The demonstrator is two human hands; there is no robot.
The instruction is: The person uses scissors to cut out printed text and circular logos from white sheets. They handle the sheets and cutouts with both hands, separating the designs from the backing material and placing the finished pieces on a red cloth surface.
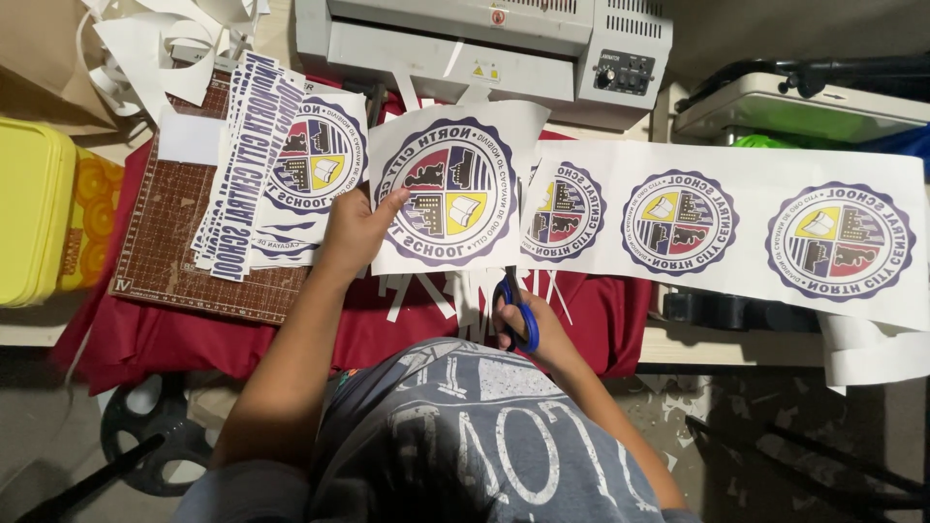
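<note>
My left hand (356, 232) grips the left edge of a white paper sheet (455, 189) printed with a round purple-rimmed crest. My right hand (528, 324) holds blue-handled scissors (516, 308) whose blades point up under the sheet's lower right edge. A long white strip (736, 228) with three more round crests runs to the right from the sheet. Thin white paper offcuts (441, 291) lie on the red cloth (291, 329) below the sheet.
A stack of cut prints (276, 165) rests on a brown cutting mat (174, 232) at left. A grey laminator (484, 44) stands at the back. A yellow box (29, 208) sits far left. Paper scraps (165, 39) pile at top left. A paper roll end (872, 353) curls at right.
</note>
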